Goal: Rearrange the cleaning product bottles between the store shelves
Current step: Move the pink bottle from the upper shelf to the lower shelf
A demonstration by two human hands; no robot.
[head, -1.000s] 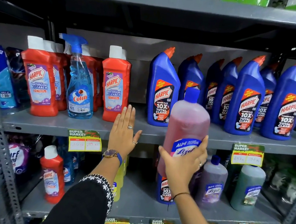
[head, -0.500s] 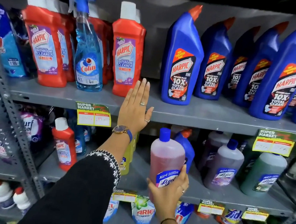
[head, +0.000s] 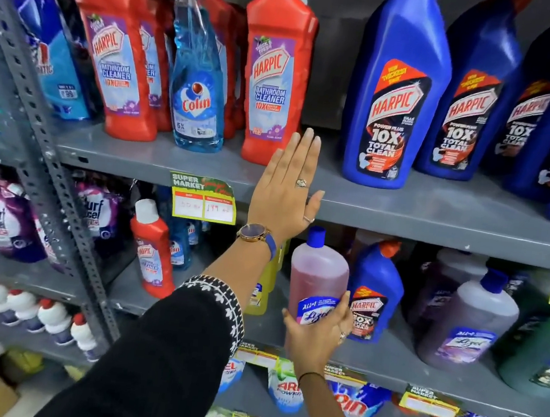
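Observation:
My right hand (head: 316, 331) grips a pink Lizol bottle (head: 318, 274) with a blue cap by its lower label, holding it upright over the lower shelf (head: 396, 363), just left of a small blue Harpic bottle (head: 375, 293). My left hand (head: 286, 189) is flat with fingers together, its palm against the front edge of the upper shelf (head: 436, 211), below a red Harpic bathroom cleaner (head: 275, 79). A large blue Harpic bottle (head: 397, 95) stands to the right of that hand.
The upper shelf also carries more red Harpic bottles (head: 120, 56), a blue Colin spray (head: 198, 84) and several blue Harpic bottles (head: 474, 103). On the lower shelf are purple Lizol bottles (head: 472, 317), a small red Harpic (head: 153, 253) and yellow bottles (head: 263, 288). A slotted steel upright (head: 47, 164) stands at left.
My right hand has lowered the pink Lizol bottle from in front of the upper shelf down to the lower shelf. My left hand stays on the upper shelf edge; the view has moved closer.

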